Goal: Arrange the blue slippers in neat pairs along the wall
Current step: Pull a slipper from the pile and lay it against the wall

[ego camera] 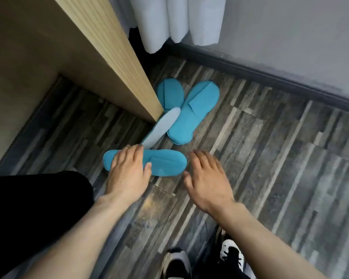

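Note:
Several blue slippers lie scattered on the dark plank floor by a wooden panel's corner. The nearest slipper (165, 163) lies crosswise, and my left hand (129, 170) rests flat on its heel half, fingers spread. One slipper (161, 127) is flipped over, showing its pale sole, and leans across the others. A third slipper (191, 111) lies upright, toe toward the wall. A fourth slipper (169, 92) sits partly hidden beside the panel. My right hand (206, 178) hovers open just right of the nearest slipper's toe, holding nothing.
A ribbed wooden panel (113, 63) stands at the left. A grey wall with a dark baseboard (270, 77) runs across the right. White curtains (179, 21) hang at the top. My shoes (232, 256) and a black-clad knee (34, 208) are at the bottom.

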